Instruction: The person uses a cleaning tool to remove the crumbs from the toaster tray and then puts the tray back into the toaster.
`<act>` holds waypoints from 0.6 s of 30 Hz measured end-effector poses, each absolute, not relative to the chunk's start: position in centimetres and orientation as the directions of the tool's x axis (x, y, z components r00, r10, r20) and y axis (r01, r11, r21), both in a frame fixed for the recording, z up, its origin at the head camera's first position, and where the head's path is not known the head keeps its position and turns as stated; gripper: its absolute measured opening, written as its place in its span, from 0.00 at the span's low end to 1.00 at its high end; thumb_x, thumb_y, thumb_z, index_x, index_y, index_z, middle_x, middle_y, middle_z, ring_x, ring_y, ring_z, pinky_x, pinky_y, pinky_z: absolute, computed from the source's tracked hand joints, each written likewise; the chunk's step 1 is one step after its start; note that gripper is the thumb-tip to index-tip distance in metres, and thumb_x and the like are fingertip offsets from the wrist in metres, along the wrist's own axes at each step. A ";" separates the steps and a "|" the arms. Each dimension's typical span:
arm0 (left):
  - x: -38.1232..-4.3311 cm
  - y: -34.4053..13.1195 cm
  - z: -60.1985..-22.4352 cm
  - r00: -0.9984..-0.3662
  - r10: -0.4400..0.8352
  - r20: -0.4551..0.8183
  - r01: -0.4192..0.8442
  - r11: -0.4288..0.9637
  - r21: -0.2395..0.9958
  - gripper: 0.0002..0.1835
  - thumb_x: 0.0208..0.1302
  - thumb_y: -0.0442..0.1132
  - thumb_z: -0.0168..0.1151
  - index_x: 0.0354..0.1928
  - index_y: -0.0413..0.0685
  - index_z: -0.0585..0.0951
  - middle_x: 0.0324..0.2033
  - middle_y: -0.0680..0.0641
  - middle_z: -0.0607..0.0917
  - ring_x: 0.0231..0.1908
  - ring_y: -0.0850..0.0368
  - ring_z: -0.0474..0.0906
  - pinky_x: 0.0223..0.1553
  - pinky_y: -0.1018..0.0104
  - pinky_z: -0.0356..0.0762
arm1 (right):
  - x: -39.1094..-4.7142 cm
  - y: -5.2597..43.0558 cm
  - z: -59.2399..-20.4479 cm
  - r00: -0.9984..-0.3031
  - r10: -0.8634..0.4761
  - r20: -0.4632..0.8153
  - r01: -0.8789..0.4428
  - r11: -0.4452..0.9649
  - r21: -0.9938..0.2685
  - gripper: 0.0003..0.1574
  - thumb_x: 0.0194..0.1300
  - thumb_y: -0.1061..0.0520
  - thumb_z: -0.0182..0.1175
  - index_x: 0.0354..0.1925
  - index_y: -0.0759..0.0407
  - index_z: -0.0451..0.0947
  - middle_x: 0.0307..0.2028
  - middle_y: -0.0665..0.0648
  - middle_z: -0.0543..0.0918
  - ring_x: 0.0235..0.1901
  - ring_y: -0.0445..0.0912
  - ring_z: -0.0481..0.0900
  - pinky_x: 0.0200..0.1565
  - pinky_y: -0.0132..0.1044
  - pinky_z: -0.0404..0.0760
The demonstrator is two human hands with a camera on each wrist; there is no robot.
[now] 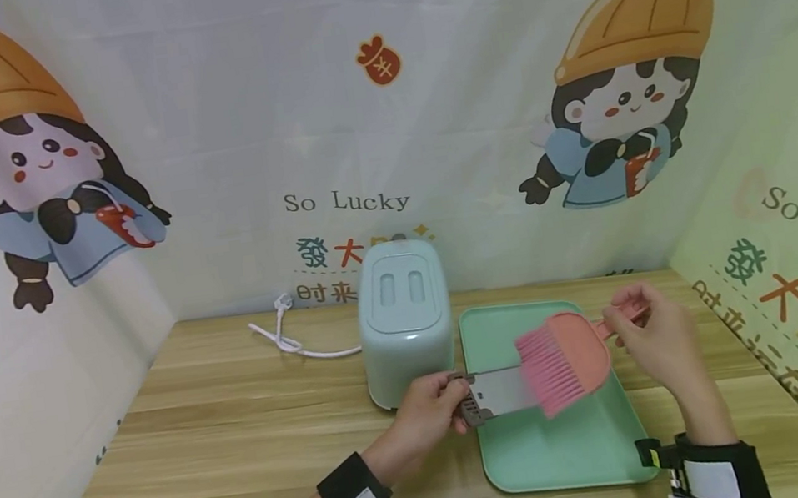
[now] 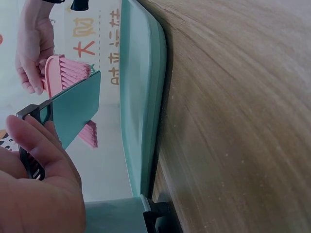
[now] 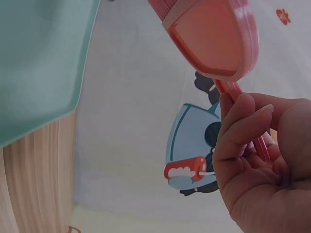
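Left grip pinched metal plate; right grip clamped pink brush — apparent step: brushing; further strokes likely needed steadiness.

A pale, cartoon-printed backdrop rises behind and at both sides of a wood-grain tabletop.
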State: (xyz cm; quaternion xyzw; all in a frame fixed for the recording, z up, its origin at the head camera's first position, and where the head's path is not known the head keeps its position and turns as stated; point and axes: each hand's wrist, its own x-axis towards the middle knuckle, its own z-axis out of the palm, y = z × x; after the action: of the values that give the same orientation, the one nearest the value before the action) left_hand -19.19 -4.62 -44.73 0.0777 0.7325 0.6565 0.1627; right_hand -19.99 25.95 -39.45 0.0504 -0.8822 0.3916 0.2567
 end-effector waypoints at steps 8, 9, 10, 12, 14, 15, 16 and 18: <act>-19.3 -4.6 -45.3 -0.940 0.315 -0.131 -0.093 0.134 0.987 0.11 0.71 0.39 0.51 0.43 0.41 0.81 0.28 0.48 0.82 0.20 0.60 0.74 0.25 0.69 0.71 | -19.4 26.5 -38.8 -0.846 0.181 0.502 -0.263 0.677 -0.687 0.11 0.64 0.59 0.61 0.42 0.63 0.73 0.27 0.58 0.80 0.20 0.47 0.79 0.17 0.31 0.76; -19.3 -4.5 -45.2 -0.940 0.316 -0.131 -0.092 0.135 0.987 0.11 0.71 0.39 0.51 0.43 0.41 0.81 0.28 0.48 0.82 0.20 0.60 0.74 0.25 0.69 0.71 | -19.3 26.4 -38.6 -0.839 0.192 0.509 -0.266 0.671 -0.692 0.11 0.64 0.58 0.62 0.42 0.62 0.73 0.27 0.57 0.80 0.19 0.46 0.79 0.17 0.30 0.76; -19.3 -4.5 -45.2 -0.939 0.317 -0.133 -0.095 0.135 0.986 0.11 0.71 0.39 0.51 0.43 0.42 0.81 0.28 0.48 0.82 0.20 0.60 0.74 0.25 0.69 0.71 | -19.3 26.2 -38.4 -0.833 0.198 0.517 -0.273 0.665 -0.695 0.11 0.64 0.58 0.62 0.42 0.61 0.74 0.27 0.57 0.80 0.19 0.45 0.79 0.18 0.30 0.76; -19.2 -4.4 -45.1 -0.937 0.321 -0.136 -0.095 0.139 0.986 0.11 0.71 0.40 0.52 0.42 0.42 0.81 0.28 0.47 0.82 0.21 0.60 0.74 0.26 0.69 0.72 | -19.2 25.8 -38.1 -0.831 0.189 0.523 -0.301 0.638 -0.709 0.12 0.63 0.58 0.63 0.42 0.61 0.74 0.27 0.57 0.80 0.19 0.45 0.78 0.18 0.30 0.76; -19.2 -4.4 -44.9 -0.936 0.324 -0.137 -0.093 0.147 0.985 0.11 0.71 0.41 0.52 0.41 0.43 0.81 0.28 0.47 0.82 0.21 0.60 0.74 0.26 0.69 0.71 | -19.2 25.2 -37.9 -0.841 0.156 0.518 -0.331 0.610 -0.720 0.11 0.64 0.58 0.63 0.43 0.60 0.74 0.27 0.57 0.80 0.19 0.46 0.79 0.18 0.30 0.76; -19.2 -4.4 -44.9 -0.935 0.328 -0.137 -0.092 0.148 0.985 0.11 0.71 0.41 0.52 0.41 0.43 0.81 0.29 0.47 0.82 0.21 0.60 0.75 0.26 0.69 0.71 | -19.2 24.9 -37.8 -0.848 0.132 0.514 -0.348 0.591 -0.728 0.11 0.64 0.58 0.63 0.43 0.60 0.74 0.27 0.57 0.80 0.19 0.48 0.79 0.18 0.31 0.77; -19.2 -4.4 -44.8 -0.934 0.331 -0.133 -0.088 0.147 0.985 0.11 0.71 0.41 0.52 0.41 0.42 0.81 0.29 0.47 0.82 0.21 0.59 0.75 0.26 0.69 0.71 | -19.3 24.6 -37.8 -0.857 0.109 0.504 -0.361 0.573 -0.736 0.11 0.64 0.58 0.63 0.42 0.60 0.73 0.27 0.58 0.80 0.20 0.49 0.79 0.18 0.32 0.77; -19.1 -4.4 -44.8 -0.933 0.338 -0.125 -0.080 0.145 0.986 0.11 0.71 0.41 0.52 0.41 0.42 0.81 0.29 0.47 0.82 0.21 0.59 0.74 0.26 0.69 0.72 | -19.3 24.3 -37.9 -0.871 0.068 0.486 -0.373 0.552 -0.746 0.10 0.64 0.58 0.63 0.42 0.59 0.73 0.26 0.58 0.79 0.20 0.51 0.79 0.18 0.34 0.78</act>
State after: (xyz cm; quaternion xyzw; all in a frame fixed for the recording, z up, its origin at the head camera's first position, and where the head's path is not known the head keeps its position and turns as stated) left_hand -19.14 -4.39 -44.81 0.0871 0.7393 0.6480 0.1611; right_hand -19.35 24.26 -37.89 0.0900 -0.8483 0.4648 0.2374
